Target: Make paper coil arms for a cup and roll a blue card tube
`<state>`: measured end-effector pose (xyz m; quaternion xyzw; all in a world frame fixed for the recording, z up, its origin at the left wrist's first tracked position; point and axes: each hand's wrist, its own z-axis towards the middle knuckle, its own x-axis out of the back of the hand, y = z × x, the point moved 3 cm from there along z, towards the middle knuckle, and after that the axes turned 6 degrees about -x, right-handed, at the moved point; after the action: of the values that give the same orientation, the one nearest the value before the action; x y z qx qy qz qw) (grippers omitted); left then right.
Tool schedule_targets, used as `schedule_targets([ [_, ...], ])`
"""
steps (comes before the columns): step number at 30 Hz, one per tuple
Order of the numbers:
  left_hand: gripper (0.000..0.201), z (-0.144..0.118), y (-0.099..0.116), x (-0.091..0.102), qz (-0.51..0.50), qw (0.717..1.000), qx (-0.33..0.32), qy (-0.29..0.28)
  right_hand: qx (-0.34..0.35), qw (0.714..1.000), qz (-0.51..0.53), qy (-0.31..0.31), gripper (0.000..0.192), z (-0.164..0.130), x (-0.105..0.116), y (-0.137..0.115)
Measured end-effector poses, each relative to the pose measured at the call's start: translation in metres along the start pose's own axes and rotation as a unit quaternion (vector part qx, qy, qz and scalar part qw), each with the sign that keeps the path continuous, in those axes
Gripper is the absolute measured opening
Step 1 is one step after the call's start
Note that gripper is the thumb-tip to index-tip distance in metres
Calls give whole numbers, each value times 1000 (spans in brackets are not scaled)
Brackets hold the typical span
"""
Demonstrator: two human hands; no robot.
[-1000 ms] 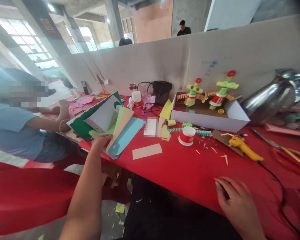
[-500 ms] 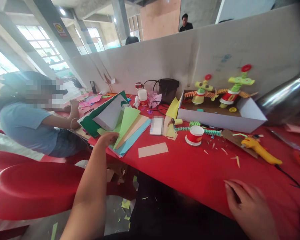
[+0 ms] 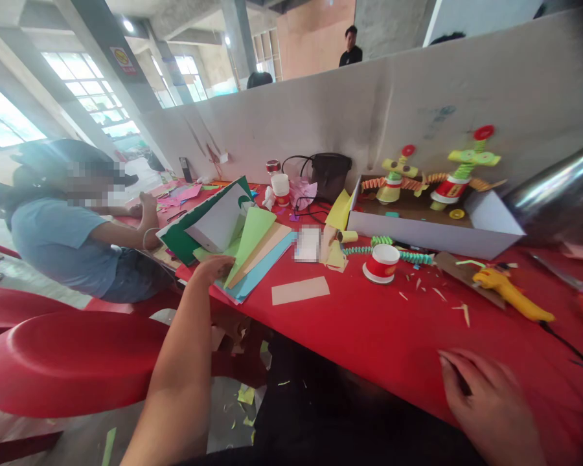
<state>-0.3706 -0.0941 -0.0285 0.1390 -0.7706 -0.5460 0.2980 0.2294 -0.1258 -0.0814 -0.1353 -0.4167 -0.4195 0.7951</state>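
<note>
In the head view, the red-and-white cup (image 3: 383, 262) serves as the landmark on the red surface (image 3: 364, 330). Well to its left, a fan of coloured sheets is reached by the left hand (image 3: 216, 265): a light-green sheet (image 3: 255, 236) is lifted over a peach sheet (image 3: 262, 251) and a blue sheet (image 3: 263, 270). Whether the light-green sheet is pinched cannot be told, as the fingertips are hidden. To the near right of the cup, the right hand (image 3: 486, 391) is rested with nothing held, its fingers loosely curled and the thumb apart.

For clean leafing, one sheet should be peeled by its edge, without being creased; the lower sheets could be steadied by the right hand if they slide.
</note>
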Motion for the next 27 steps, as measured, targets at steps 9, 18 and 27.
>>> schedule_targets([
  [9, 27, -18, 14, -15, 175, 975, -133, 41, -40, 999, 8, -16, 33, 0, -3, -1],
  [18, 34, -56, 30, -51, 399, 889, -226, 2, -118, 990, 74, 14, 24, 10, 1, -3],
  [27, 25, -90, 32, -80, 482, 851, -205, 19, -170, 976, 138, 14, 21, 29, 6, -8],
])
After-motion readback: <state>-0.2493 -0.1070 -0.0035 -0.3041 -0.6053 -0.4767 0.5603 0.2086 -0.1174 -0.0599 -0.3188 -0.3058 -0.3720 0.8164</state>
